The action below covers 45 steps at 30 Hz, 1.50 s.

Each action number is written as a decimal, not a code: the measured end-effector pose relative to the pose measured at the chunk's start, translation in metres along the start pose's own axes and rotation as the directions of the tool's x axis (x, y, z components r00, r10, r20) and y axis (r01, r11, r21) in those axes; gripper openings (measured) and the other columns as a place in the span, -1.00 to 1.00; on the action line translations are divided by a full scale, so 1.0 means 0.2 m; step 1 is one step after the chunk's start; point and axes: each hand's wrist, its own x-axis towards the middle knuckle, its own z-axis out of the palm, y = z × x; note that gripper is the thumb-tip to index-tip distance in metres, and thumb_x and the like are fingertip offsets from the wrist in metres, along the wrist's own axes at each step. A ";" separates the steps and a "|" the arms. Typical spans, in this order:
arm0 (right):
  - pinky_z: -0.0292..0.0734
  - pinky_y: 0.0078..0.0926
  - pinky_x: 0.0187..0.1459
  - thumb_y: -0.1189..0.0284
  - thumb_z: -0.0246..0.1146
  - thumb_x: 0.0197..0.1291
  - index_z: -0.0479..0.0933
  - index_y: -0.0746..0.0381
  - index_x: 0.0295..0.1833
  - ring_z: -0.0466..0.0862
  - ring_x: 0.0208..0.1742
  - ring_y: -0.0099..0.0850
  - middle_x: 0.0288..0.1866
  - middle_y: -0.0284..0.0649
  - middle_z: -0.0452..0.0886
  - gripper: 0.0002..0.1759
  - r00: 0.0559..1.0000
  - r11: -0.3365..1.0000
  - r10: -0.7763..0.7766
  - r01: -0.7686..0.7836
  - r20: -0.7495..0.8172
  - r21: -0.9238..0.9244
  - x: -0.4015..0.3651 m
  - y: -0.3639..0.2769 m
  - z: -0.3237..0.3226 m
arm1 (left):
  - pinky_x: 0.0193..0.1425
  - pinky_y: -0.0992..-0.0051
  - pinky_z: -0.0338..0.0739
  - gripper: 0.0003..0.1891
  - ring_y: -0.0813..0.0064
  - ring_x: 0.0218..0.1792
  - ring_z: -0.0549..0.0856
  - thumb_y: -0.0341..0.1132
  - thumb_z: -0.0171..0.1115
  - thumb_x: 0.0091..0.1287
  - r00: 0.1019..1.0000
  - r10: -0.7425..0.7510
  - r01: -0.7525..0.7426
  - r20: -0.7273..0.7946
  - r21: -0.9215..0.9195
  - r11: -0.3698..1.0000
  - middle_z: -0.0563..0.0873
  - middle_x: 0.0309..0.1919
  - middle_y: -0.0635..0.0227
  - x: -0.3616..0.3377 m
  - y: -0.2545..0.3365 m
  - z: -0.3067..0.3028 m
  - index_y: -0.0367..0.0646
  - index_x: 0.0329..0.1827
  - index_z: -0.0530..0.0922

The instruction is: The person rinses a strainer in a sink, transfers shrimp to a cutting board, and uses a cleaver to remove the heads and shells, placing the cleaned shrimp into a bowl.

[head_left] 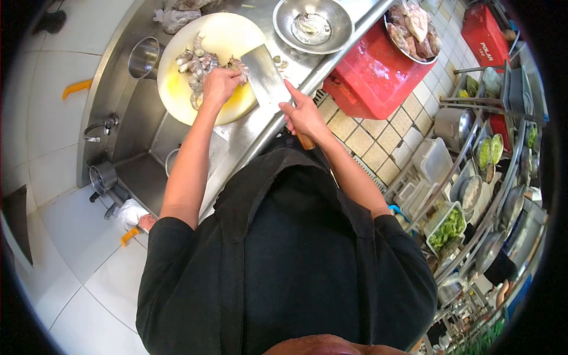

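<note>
A pile of raw shrimp (198, 64) lies on a round, yellowish-white cutting board (225, 25). My left hand (220, 86) is over the board with its fingers closed on a shrimp (238, 68) at the right of the pile. My right hand (303, 112) grips the wooden handle of a cleaver (266, 77). The broad blade lies over the board's right edge, its near side close to the shrimp under my left fingers. Small pale scraps (280, 61) sit on the metal counter just beyond the blade. Above them stands a shallow steel bowl (288, 29) with a few pale pieces inside.
A steel sink (127, 133) with a faucet (94, 131) lies on the left, a metal cup (144, 58) by the board. On the right, a red cooler (373, 74) carries a bowl of raw meat (436, 50). Shelves (467, 195) with pots and greens line the far right.
</note>
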 end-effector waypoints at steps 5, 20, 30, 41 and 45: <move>0.50 -0.47 -0.62 0.44 0.21 0.48 0.08 -0.02 0.77 0.51 -0.64 -0.53 -0.49 -0.31 0.50 -0.17 1.000 1.000 0.011 -0.011 0.007 -0.007 -0.05 0.00 0.02 | 0.05 0.36 0.71 -0.66 0.22 -0.13 0.88 -0.10 0.50 0.22 0.993 0.069 -0.069 -0.096 0.004 0.998 0.88 -0.11 0.17 -0.01 -0.04 0.05 0.00 0.02 0.85; 0.52 -0.46 -0.61 0.44 0.21 0.50 0.06 -0.03 0.78 0.52 -0.62 -0.54 -0.47 -0.29 0.53 -0.18 0.997 0.998 0.063 -0.063 0.038 -0.014 -0.15 0.01 -0.02 | -0.01 0.32 0.71 -0.73 0.15 -0.24 0.86 -0.17 0.50 0.21 0.990 0.002 -0.025 -0.142 -0.163 0.986 0.86 -0.21 0.11 -0.06 -0.03 0.08 -0.09 -0.10 0.87; 0.52 -0.43 -0.61 0.46 0.21 0.50 0.05 -0.04 0.78 0.54 -0.62 -0.52 -0.47 -0.30 0.52 -0.17 0.994 0.997 0.074 -0.072 0.078 -0.032 -0.26 0.03 -0.06 | -0.01 0.44 0.69 -0.73 0.36 -0.23 0.87 -0.22 0.50 0.26 0.984 -0.056 0.014 -0.171 -0.236 0.972 0.89 -0.20 0.12 -0.12 -0.01 0.11 -0.16 -0.06 0.86; 0.50 -0.49 -0.58 0.46 0.21 0.50 0.11 -0.09 0.76 0.51 -0.62 -0.55 -0.49 -0.33 0.50 -0.20 0.993 0.990 0.095 -0.086 0.076 -0.115 -0.34 0.00 -0.10 | -0.04 0.46 0.67 -0.73 0.42 -0.24 0.86 -0.20 0.45 0.32 0.985 -0.122 0.081 -0.122 -0.296 0.952 0.89 -0.21 0.12 -0.14 0.00 0.10 -0.16 -0.05 0.86; 0.50 -0.49 -0.57 0.46 0.21 0.50 0.12 -0.10 0.76 0.50 -0.62 -0.55 -0.49 -0.35 0.49 -0.20 0.993 0.986 0.086 -0.073 0.085 -0.150 -0.36 -0.01 -0.12 | -0.04 0.28 0.68 -0.56 0.19 -0.23 0.86 0.06 0.43 0.26 0.983 -0.180 0.181 0.015 -0.090 0.979 0.87 -0.25 0.03 -0.09 0.11 -0.01 -0.20 -0.15 0.86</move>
